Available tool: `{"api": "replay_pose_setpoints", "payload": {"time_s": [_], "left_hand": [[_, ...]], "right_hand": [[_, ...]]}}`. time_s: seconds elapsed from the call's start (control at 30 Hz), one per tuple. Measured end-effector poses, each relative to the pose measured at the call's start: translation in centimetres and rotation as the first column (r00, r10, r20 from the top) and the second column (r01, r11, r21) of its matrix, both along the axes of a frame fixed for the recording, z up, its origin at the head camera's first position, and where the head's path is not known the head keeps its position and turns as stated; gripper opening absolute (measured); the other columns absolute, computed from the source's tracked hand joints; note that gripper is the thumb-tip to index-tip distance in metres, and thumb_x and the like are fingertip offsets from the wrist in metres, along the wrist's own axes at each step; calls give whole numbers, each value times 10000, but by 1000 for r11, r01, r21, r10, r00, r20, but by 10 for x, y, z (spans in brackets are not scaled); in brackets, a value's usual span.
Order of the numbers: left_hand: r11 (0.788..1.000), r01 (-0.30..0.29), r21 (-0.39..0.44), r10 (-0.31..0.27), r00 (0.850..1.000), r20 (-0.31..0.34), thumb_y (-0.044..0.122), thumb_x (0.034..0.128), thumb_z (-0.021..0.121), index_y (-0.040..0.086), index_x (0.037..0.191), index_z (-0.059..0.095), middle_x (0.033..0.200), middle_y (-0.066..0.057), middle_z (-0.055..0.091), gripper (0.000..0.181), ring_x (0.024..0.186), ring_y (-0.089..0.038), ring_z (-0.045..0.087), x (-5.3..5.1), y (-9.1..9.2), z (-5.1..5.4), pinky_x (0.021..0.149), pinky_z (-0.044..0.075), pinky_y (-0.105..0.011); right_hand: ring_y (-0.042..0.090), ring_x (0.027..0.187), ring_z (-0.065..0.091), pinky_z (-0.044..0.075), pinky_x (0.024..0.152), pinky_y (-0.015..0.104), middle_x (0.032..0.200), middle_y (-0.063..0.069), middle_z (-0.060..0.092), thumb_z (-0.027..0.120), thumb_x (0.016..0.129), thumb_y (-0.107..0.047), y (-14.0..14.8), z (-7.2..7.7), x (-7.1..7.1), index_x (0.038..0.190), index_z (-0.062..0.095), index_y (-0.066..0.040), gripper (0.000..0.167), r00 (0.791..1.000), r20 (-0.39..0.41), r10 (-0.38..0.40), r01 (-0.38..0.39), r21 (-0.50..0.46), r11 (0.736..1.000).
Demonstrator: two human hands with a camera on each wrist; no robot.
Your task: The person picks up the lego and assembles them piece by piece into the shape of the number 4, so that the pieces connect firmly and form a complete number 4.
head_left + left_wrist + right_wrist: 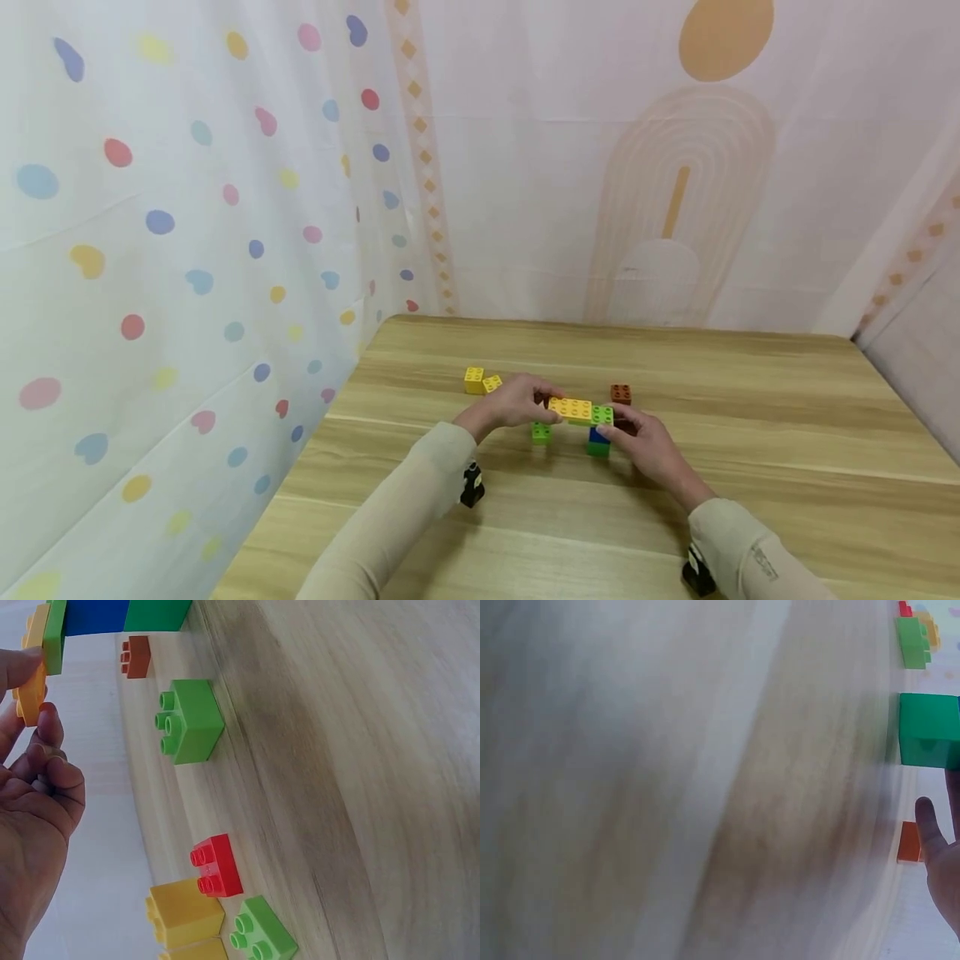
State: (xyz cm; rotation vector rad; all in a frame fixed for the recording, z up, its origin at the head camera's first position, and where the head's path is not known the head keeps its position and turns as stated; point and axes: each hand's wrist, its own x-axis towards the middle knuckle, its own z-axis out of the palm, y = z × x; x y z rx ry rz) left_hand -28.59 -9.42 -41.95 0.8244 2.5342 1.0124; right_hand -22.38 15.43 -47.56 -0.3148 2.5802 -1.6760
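A yellow brick [572, 407] lies on a light green brick [602, 414], which tops a blue brick [597, 435] and a darker green brick [598, 449]. In the left wrist view this joined stack shows its yellow [31, 694], light green [54, 637], blue [94, 616] and green [156, 615] parts. My left hand [517, 401] pinches the yellow brick's left end between thumb and fingers. My right hand [647, 443] grips the light green brick's right end; the right wrist view shows only part of this hand [945, 874], beside the green brick [928, 730].
A loose light green brick [196, 721] stands left of the stack. Farther left are a red brick [219, 866], yellow bricks [474, 380] and another light green brick [268, 930]. A brown-orange brick [621, 393] is behind the right hand. Patterned curtains [525, 167] border the wooden table [555, 533].
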Motion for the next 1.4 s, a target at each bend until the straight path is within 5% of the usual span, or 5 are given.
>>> {"api": "replay_pose_setpoints", "payload": {"time_s": [0.57,0.93,1.4], "left_hand": [[1000,25,-9,-25,1000,3,190,873,754,114,1213,716,891,43,634,350,765,-109,507,-2,-1,1,654,433,-239],[1000,14,-26,-14,1000,17,202,866,756,129,1210,717,873,31,629,354,758,-114,502,-2,1,4,646,425,-245],[996,-54,73,50,996,68,264,881,772,172,1169,714,920,26,636,308,791,-123,528,0,3,-11,679,457,-262]], "right_hand": [[228,1019,570,484,819,342,1272,132,587,737,891,-419,-9,10,-6,1398,555,-114,619,998,59,5,-5,-4,1000],[220,921,556,474,784,345,1188,127,614,714,922,-350,-14,7,-8,1334,617,-114,484,999,27,17,-17,-25,1000],[223,907,567,486,766,346,1184,133,622,727,913,-345,-11,6,-10,1329,628,-116,485,999,29,36,-34,-46,998]]}}
